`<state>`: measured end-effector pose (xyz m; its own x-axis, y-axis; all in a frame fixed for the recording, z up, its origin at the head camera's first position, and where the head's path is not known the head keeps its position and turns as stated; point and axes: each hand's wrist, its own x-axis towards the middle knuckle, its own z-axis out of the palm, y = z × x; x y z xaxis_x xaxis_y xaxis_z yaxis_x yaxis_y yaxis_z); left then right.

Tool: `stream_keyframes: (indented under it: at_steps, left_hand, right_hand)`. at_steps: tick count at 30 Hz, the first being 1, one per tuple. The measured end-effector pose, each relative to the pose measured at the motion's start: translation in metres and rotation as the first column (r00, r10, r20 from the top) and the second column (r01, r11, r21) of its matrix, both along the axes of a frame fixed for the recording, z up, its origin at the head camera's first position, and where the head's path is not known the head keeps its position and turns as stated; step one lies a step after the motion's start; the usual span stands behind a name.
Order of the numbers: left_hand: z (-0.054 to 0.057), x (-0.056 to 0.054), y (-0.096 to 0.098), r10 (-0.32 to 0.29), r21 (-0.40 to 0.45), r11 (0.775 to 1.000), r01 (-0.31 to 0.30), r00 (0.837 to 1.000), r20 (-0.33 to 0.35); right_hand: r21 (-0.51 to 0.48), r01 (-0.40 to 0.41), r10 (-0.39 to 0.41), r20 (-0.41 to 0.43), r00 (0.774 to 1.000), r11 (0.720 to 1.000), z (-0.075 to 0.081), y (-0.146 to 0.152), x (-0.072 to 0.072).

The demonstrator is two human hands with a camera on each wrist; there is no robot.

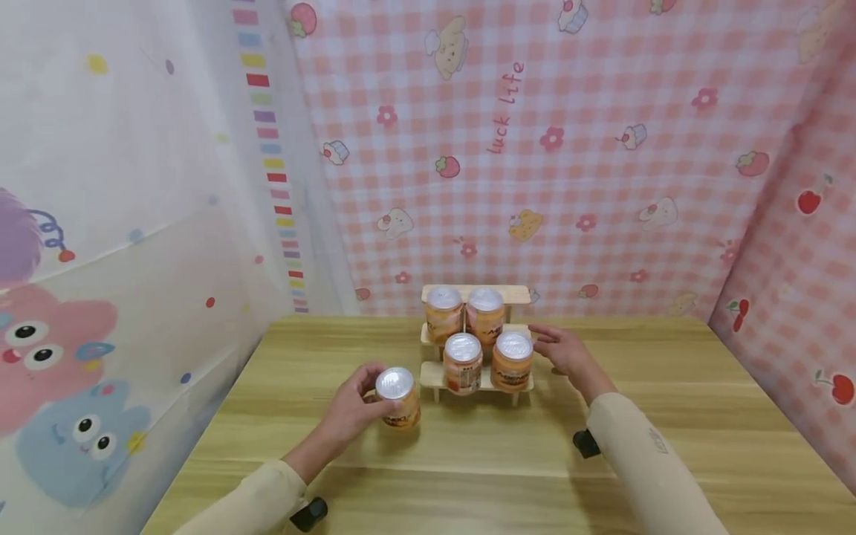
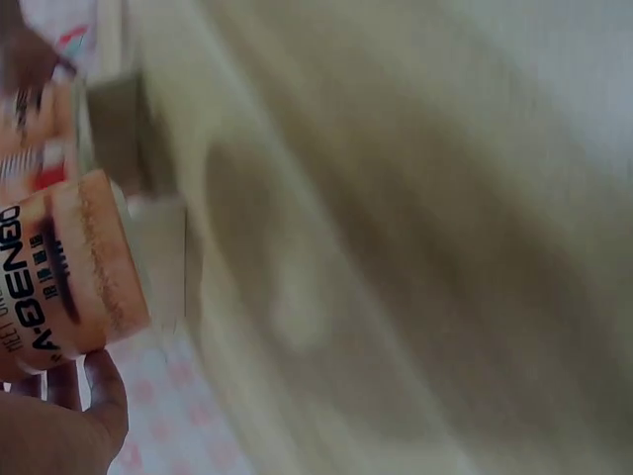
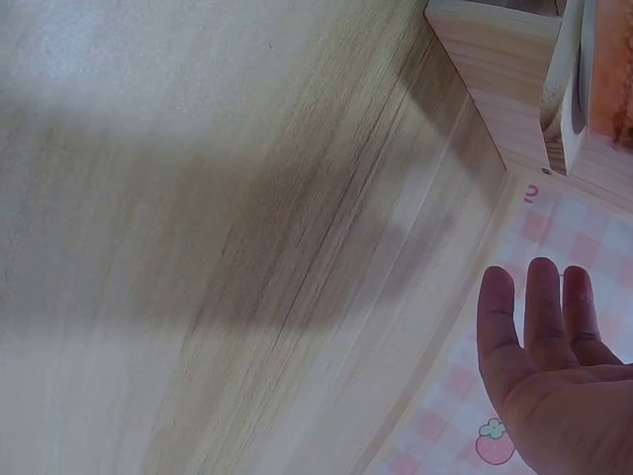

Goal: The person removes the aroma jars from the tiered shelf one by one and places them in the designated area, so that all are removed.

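At the left of the wooden tiered stand (image 1: 516, 295), and a little in front of it, the left hand (image 1: 351, 405) grips an orange can (image 1: 400, 405) with a silvery top, its thumb along the near side and its fingers bent round the far side, opened only as wide as the can's body; that forearm, in a cream sleeve (image 1: 250, 499), slants in from the stand's front left. The right hand (image 1: 565, 353) is beside the stand's right end, fingers stretched loosely towards it and slightly apart, with nothing in its hold; its forearm comes in from the stand's front right. The fingertips are just beside the right-hand lower can (image 1: 513, 364), though I cannot tell whether they touch it. The left-hand lower can (image 1: 463, 364) shares the stand's bottom step, and two more cans (image 1: 444, 316) stand upright side by side on its middle step. Behind the stand hangs a pink checked cloth (image 1: 548, 89)
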<state>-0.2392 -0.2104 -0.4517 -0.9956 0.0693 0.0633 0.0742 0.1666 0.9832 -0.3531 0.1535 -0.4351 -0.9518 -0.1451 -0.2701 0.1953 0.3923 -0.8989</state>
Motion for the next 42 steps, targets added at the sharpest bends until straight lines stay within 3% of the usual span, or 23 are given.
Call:
stream_keyframes:
  at_steps: [7, 12, 18, 32, 37, 42]
  left_hand:
    - [-0.014, 0.009, 0.035, -0.127, 0.04, 0.991, 0.127, 0.992, 0.015]
    - [-0.027, 0.01, 0.049, -0.178, 0.042, 0.983, 0.178, 0.984, 0.015]
    - [-0.036, 0.011, 0.057, -0.206, 0.054, 0.977, 0.205, 0.978, 0.022]
    - [-0.04, 0.01, 0.06, -0.275, 0.038, 0.961, 0.275, 0.961, -0.007]
    - [-0.038, 0.007, 0.05, -0.263, -0.003, 0.965, 0.263, 0.965, -0.004]
    - [-0.029, -0.005, 0.037, -0.178, -0.033, 0.984, 0.177, 0.984, -0.022]
  right_hand:
    - [0.019, 0.014, -0.014, 0.003, 1.0, 1.0, -0.003, 0.003, -0.001]
    - [0.02, 0.016, -0.016, 0.0, 1.0, 1.0, -0.006, 0.004, 0.001]
    - [0.018, 0.023, -0.023, 0.003, 1.0, 1.0, -0.006, 0.004, 0.002]
    - [0.019, 0.016, -0.016, -0.007, 1.0, 1.0, -0.003, 0.003, 0.002]
    - [0.013, 0.021, -0.021, -0.008, 1.0, 1.0, -0.002, 0.001, 0.002]
    - [0.02, 0.029, -0.028, -0.011, 1.0, 0.999, -0.001, -0.001, 0.001]
